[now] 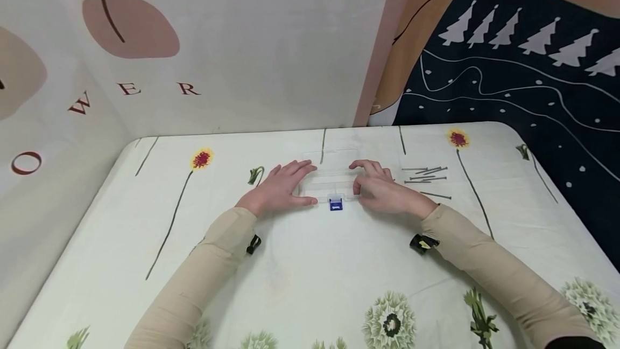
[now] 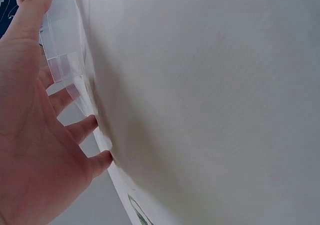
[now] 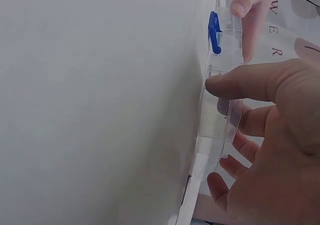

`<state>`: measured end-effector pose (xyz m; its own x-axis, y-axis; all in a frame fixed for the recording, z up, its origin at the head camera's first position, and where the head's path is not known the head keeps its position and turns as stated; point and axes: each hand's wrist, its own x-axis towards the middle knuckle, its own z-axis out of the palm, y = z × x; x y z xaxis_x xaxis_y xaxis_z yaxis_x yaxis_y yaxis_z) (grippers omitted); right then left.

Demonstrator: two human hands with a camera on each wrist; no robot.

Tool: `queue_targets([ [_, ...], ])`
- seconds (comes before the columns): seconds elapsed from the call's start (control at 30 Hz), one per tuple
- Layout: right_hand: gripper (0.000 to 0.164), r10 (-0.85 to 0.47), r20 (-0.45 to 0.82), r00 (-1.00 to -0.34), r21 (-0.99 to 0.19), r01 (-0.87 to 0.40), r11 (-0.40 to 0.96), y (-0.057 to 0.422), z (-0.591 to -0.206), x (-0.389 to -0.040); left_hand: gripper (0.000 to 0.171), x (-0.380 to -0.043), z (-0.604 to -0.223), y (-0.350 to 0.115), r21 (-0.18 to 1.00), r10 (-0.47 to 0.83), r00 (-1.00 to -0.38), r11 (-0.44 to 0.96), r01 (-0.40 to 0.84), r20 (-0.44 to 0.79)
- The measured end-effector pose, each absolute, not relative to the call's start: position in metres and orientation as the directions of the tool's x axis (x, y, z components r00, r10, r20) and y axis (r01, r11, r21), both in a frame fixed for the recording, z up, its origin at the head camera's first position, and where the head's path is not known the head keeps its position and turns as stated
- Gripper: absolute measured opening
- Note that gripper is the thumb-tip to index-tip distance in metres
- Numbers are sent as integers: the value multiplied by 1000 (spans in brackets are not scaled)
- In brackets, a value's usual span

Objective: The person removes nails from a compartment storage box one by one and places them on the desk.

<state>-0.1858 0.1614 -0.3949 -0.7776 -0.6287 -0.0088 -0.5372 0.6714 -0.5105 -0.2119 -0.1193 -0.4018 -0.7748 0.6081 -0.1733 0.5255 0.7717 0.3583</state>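
Observation:
A clear plastic compartment box (image 1: 334, 179) lies on the table between both hands, its see-through lid (image 1: 334, 156) laid back behind it. At the middle of its front edge hangs a blue latch (image 1: 336, 204), also seen in the right wrist view as a blue clip (image 3: 214, 32). My left hand (image 1: 283, 185) rests along the box's left side with fingers spread; the thumb touches the front edge. In the left wrist view, some fingertips (image 2: 104, 159) touch the cloth. My right hand (image 1: 382, 190) pinches the front wall right of the latch, thumb outside and index finger inside.
Several long nails (image 1: 426, 174) lie loosely right of the box, beside the right hand, with one nail (image 1: 436, 195) apart and nearer. A flower-printed cloth (image 1: 300, 273) covers the table. A patterned wall hanging (image 1: 271, 58) stands behind the back edge.

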Motion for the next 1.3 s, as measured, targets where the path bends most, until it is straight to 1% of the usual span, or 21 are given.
queue_targets([
  [0.37, 13, -611, 3, -791, -498, -531, 685, 159, -396, -183, 80, -211, -401, -118, 363, 616, -771, 764, 533, -165],
  [0.6, 13, -595, -8, -803, -565, -487, 666, 160, -398, -185, 80, -211, -401, -118, 358, 610, -774, 770, 528, -171],
  [0.83, 12, -596, 11, -803, -631, -468, 619, 165, -400, -188, 80, -211, -400, -118, 352, 607, -775, 774, 527, -176],
  [1.0, 11, -578, 7, -816, -664, -436, 607, 166, -400, -190, 81, -212, -400, -118, 349, 605, -776, 777, 524, -180],
  [1.17, 13, -558, 4, -830, -663, -420, 620, 166, -398, -190, 81, -213, -401, -118, 354, 616, -770, 766, 536, -167],
  [1.3, 13, -553, 4, -833, -635, -429, 642, 171, -396, -191, 81, -212, -401, -118, 353, 613, -772, 769, 533, -168],
])
